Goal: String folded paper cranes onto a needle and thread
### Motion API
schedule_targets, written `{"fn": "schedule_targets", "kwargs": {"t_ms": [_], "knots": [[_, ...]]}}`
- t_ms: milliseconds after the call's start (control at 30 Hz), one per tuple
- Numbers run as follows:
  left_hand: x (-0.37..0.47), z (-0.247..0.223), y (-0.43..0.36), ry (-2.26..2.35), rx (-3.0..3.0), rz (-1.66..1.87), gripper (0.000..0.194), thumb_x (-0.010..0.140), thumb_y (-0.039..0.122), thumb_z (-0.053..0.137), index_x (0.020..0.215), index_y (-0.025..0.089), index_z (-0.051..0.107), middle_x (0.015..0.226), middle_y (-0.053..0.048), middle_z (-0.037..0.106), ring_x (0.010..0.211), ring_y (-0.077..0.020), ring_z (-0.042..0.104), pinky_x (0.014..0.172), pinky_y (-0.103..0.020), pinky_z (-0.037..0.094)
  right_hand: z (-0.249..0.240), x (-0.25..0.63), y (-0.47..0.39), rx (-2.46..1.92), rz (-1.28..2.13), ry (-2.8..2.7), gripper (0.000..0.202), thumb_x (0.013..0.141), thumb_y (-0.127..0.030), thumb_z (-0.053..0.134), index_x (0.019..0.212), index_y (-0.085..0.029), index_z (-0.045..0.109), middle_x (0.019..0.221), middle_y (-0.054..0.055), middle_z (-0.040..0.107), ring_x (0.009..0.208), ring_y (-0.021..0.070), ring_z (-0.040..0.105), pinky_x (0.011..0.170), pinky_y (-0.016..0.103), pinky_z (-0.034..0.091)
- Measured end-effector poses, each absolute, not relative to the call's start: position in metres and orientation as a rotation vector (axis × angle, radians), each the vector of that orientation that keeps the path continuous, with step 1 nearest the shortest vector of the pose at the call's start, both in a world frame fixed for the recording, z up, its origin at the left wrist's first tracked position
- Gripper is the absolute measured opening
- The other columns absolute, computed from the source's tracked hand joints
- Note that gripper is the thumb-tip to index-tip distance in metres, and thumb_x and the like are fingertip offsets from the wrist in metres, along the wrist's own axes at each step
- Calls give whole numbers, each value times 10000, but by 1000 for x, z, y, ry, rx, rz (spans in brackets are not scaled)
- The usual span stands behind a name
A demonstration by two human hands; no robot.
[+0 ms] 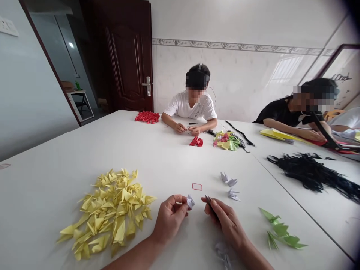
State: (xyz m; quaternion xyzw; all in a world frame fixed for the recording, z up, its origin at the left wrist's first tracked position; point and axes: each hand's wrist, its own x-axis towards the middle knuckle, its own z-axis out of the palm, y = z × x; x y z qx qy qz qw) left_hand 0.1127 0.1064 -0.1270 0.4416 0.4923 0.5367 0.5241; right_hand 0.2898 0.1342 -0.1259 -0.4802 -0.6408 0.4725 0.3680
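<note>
Between thumb and fingers, my left hand [170,217] pinches a small folded white paper piece [190,202]. Just to its right, my right hand [225,217] is closed on a dark pointed tool [210,206], its tip towards the white piece but apart from it. A large heap of folded yellow paper pieces [112,210] lies left of my left hand. Beyond my right hand are a few folded white pieces [233,194]. Folded green pieces [282,230] lie to the right. Blurred, pale pieces [222,253] show beside my right wrist.
Across the white table [70,161] sits a person in white [194,107], near red pieces [147,117] and a mixed-colour pile [229,140]. A person in black [287,112] is at the right, behind a heap of black cords [312,170].
</note>
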Motion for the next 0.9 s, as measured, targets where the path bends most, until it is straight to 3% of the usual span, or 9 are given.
{"fn": "schedule_targets", "kwargs": {"t_ms": [200,433,667,900], "knots": [[115,-128,106,1169,994,1410,422,734,238,634,1121,189,472,792,11,563,672,-97,545,634,-222,465,-125,291,133,-1220,1236,-1701,500,884,-535,327,692,-154,587,661,11,501,543,109,399,513,237,353],[116,-131,103,1266,1125,1433,388,745,224,615,1112,180,496,801,-1,545,771,-124,558,749,-254,457,-124,291,132,-1137,1196,-1834,470,870,-518,378,763,-146,645,697,23,550,546,111,428,516,233,367],[115,-130,104,1229,1090,1378,370,784,255,577,1131,184,469,804,2,518,646,-97,512,629,-224,450,-124,289,132,-1115,1116,-1909,526,876,-545,331,918,-141,667,646,23,542,556,139,472,537,245,389],[113,-136,107,1171,1140,1363,374,803,321,577,1133,178,473,794,-8,573,762,-133,568,735,-247,466,-133,287,132,-1142,1157,-1831,601,886,-580,285,708,-148,662,714,45,596,573,134,492,565,249,425]]}}
